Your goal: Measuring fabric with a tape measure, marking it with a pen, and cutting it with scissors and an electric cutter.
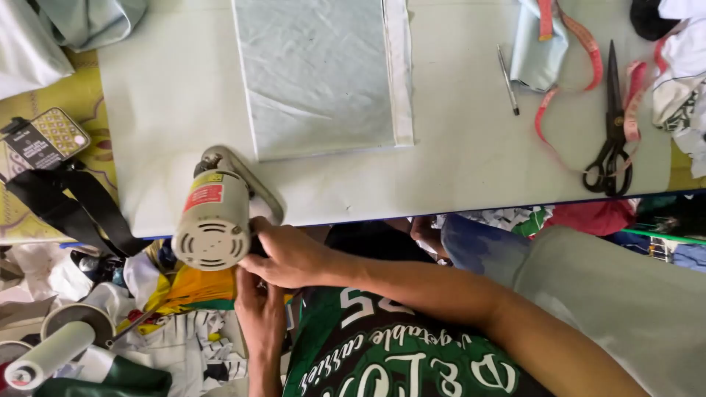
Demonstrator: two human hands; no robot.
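Cream metal housing: we see the cutting machine at the near edge of the table, below the folded pale cloth.
Right hand: wrapped on the machine's rear side.
Left hand: just under the machine; we cannot tell its grip.
Handling: we judge it heavy, rigid, smooth; hold by the curved handle.
Scissors: far right of the machine.

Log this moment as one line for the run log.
right hand: on cutting machine | left hand: below machine | machine: at table edge | scissors: far right, untouched
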